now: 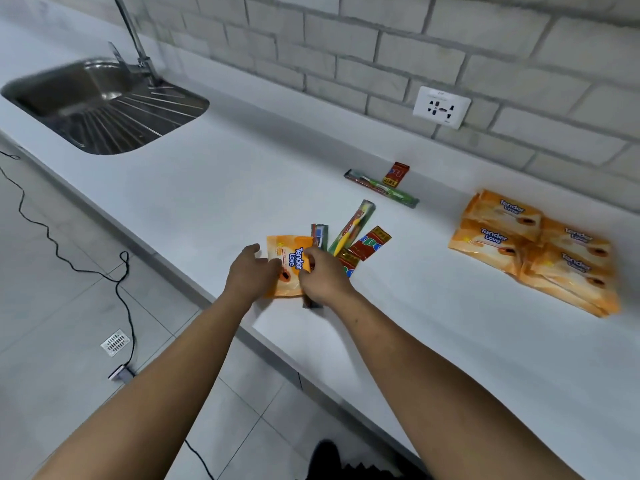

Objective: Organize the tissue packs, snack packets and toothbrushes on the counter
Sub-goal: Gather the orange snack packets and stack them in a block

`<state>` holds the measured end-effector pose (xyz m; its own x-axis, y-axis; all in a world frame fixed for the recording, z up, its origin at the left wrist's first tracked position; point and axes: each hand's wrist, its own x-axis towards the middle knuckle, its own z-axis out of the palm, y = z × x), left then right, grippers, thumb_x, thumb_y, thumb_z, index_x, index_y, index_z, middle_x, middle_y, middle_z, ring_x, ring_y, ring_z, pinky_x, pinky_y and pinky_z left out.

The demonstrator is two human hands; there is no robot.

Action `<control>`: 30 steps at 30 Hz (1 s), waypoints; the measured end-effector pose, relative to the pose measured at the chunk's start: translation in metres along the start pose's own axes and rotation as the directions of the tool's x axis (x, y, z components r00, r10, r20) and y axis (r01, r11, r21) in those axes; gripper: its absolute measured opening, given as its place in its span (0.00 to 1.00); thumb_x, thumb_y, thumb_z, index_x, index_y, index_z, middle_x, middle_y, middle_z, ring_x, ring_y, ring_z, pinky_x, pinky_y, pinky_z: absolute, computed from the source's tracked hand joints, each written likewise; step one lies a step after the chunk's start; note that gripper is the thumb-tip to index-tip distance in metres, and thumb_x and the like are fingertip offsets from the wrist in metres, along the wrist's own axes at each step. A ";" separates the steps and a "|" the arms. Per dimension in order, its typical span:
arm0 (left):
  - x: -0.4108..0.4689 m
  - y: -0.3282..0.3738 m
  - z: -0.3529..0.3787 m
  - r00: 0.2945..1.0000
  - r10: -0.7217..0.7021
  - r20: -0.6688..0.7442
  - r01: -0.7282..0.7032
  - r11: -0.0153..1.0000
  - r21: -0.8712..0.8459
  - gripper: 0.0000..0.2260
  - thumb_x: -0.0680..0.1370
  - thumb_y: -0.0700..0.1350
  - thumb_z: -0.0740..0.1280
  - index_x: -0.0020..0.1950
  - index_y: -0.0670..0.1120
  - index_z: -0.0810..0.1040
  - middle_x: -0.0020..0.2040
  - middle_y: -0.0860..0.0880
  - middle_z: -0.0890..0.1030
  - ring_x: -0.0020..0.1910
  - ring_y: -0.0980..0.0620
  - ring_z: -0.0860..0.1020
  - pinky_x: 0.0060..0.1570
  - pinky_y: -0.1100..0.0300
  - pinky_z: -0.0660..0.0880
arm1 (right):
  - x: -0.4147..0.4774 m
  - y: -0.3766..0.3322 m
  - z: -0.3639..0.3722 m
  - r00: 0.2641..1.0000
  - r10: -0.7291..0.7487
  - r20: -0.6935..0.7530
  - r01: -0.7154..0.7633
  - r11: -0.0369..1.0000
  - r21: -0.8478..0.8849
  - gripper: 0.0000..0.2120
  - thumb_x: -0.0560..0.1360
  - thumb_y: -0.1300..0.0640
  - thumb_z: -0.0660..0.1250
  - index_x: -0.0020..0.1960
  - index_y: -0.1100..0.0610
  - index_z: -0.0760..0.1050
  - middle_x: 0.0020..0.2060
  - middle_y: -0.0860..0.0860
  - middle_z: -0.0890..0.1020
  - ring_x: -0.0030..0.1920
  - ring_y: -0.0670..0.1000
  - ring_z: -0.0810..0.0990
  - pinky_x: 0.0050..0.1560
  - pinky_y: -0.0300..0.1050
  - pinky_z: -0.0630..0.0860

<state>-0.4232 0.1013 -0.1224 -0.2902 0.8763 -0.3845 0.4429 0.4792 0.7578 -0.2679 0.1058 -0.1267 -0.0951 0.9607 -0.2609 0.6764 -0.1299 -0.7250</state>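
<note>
An orange tissue pack (290, 258) lies near the counter's front edge. My left hand (252, 273) rests on its left side, fingers spread. My right hand (323, 277) presses on its right side and covers a dark packaged toothbrush (319, 234); whether the fingers grip the pack I cannot tell. Beside them lie a yellow toothbrush (353, 226) in green packaging and two red snack packets (370, 242). Farther back lie a green toothbrush (384, 188) and a red snack packet (396, 174). Several orange tissue packs (533, 251) sit grouped at the right.
A steel sink (104, 105) with a tap (136, 43) is set into the white counter (242, 174) at the far left. A wall socket (441, 107) sits on the brick backsplash. A black cable (69, 261) runs across the tiled floor below.
</note>
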 end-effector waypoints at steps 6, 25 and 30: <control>0.007 -0.001 0.004 0.991 -0.115 0.063 0.126 0.968 -0.215 0.35 0.75 0.55 0.74 0.74 0.34 0.72 0.70 0.35 0.77 0.66 0.35 0.79 0.65 0.41 0.78 | -0.010 0.004 -0.007 0.999 0.027 0.031 -0.032 0.987 0.156 0.29 0.79 0.63 0.68 0.78 0.52 0.67 0.69 0.51 0.77 0.67 0.53 0.77 0.66 0.53 0.78; -0.023 0.090 0.058 0.971 0.195 0.138 -0.093 0.840 -0.534 0.08 0.85 0.48 0.65 0.61 0.48 0.80 0.53 0.50 0.88 0.46 0.49 0.88 0.44 0.51 0.83 | -0.021 0.042 -0.077 0.951 0.243 -0.192 -0.089 0.810 0.580 0.23 0.77 0.41 0.67 0.69 0.46 0.70 0.56 0.46 0.82 0.49 0.50 0.86 0.50 0.55 0.85; -0.032 0.116 0.101 0.953 0.219 0.208 -0.074 0.838 -0.540 0.11 0.83 0.46 0.68 0.66 0.50 0.77 0.56 0.49 0.87 0.50 0.46 0.88 0.45 0.48 0.85 | -0.032 0.077 -0.119 0.927 0.349 -0.140 -0.122 0.633 0.764 0.35 0.75 0.49 0.74 0.76 0.44 0.60 0.63 0.53 0.78 0.50 0.57 0.86 0.34 0.46 0.82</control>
<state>-0.2772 0.1333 -0.0755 -0.0032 0.9506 -0.3104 -0.0653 0.3096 0.9486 -0.1260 0.0944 -0.0981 0.2500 0.8794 -0.4051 -0.1184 -0.3875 -0.9142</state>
